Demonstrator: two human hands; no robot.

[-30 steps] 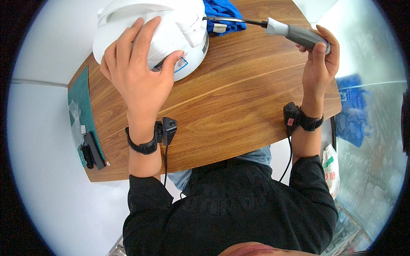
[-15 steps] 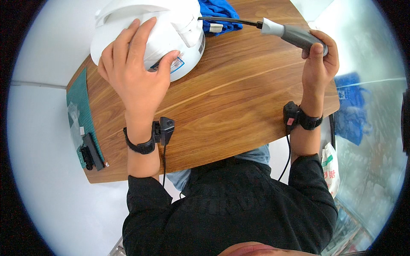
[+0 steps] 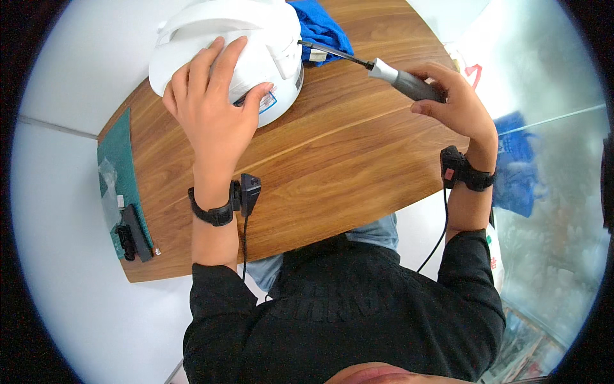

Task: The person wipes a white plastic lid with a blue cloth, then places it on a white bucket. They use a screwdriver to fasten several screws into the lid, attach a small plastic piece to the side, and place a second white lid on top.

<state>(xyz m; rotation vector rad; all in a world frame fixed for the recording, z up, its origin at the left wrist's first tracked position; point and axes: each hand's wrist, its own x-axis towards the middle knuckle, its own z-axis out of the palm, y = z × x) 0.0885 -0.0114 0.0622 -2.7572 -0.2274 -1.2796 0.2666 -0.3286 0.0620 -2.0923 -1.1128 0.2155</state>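
Note:
A white rounded appliance with a carry handle, resembling a rice cooker (image 3: 281, 96), stands at the far left of the table. My left hand (image 3: 214, 109) lies spread over its near side, thumb beside a blue-edged label. In my right hand (image 3: 457, 102) is a screwdriver (image 3: 403, 80) with a grey handle, a pale collar and a long thin dark shaft. Its shaft points left, and the tip meets the right side of the rice cooker near the lid's hinge-like part. What the tip sits in is too small to make out.
A blue cloth (image 3: 320, 29) lies behind the shaft, right of the cooker. On the wooden table's (image 3: 332, 153) left edge, a green mat (image 3: 115, 144) bears a clear plastic bag (image 3: 109, 182) and a dark bar-shaped thing (image 3: 137, 232). A blue bag (image 3: 515, 163) hangs beyond the right edge.
My right hand has moved left and turned, now gripping the screwdriver from above, its handle tilted lower toward me. My left hand stays spread on the cooker. The view has shifted slightly.

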